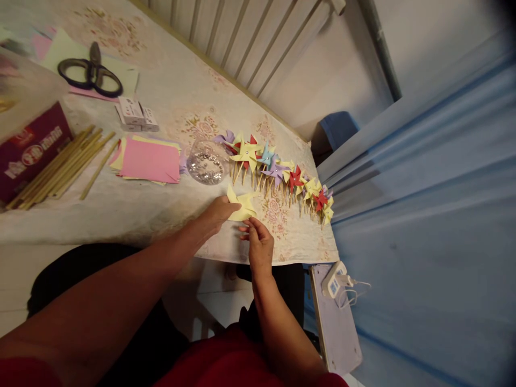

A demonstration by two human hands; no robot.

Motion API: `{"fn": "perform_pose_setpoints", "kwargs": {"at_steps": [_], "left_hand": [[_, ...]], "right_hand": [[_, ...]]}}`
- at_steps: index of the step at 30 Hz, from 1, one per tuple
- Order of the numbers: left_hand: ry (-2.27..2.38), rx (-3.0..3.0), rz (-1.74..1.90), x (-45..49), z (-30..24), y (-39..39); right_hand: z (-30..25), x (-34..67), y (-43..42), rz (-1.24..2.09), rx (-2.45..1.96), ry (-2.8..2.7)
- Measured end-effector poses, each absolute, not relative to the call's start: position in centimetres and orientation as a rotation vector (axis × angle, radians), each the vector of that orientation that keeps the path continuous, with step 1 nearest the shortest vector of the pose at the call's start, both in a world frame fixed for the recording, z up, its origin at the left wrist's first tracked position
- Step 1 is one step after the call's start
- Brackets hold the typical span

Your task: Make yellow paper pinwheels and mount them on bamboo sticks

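A yellow paper pinwheel, its corners folded in, is held just above the near part of the table. My left hand pinches it from the left, thumb lying over the paper near its middle. My right hand has its thumb and forefinger closed at the lower right corner of the same paper, its other fingers curled loosely. Just beyond the hands sits a clear container of small shiny metal fasteners. Finished pinwheels on sticks, such as a purple one, lie in a row to the right.
Left of the container lies a stack of pink and yellow paper. Farther left are wooden sticks, a purple box, small white boxes and black-handled scissors. A power strip rests on a stool beside a blue curtain.
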State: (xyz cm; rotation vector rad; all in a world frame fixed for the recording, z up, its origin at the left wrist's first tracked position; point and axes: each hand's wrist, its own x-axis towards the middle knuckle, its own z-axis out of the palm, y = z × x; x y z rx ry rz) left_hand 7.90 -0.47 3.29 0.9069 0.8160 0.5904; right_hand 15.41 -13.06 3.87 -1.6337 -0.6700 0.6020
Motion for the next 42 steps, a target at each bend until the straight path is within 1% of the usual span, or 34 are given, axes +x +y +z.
{"fn": "perform_pose_setpoints", "kwargs": {"at_steps": [10, 27, 42], "left_hand": [[0.703, 0.855, 0.568, 8.2, 2.5, -0.5], [0.601, 0.871, 0.539, 7.6, 4.2, -0.9], [0.596, 0.888, 0.576, 8.1, 2.7, -0.6]], "right_hand": [[5.5, 16.1, -11.4, 0.607, -1.738, -0.716], [6.3, 15.9, -10.3, 0.685, -1.733, -0.7], [5.8, 16.2, -10.1, 0.593, -1.788, -0.701]]}}
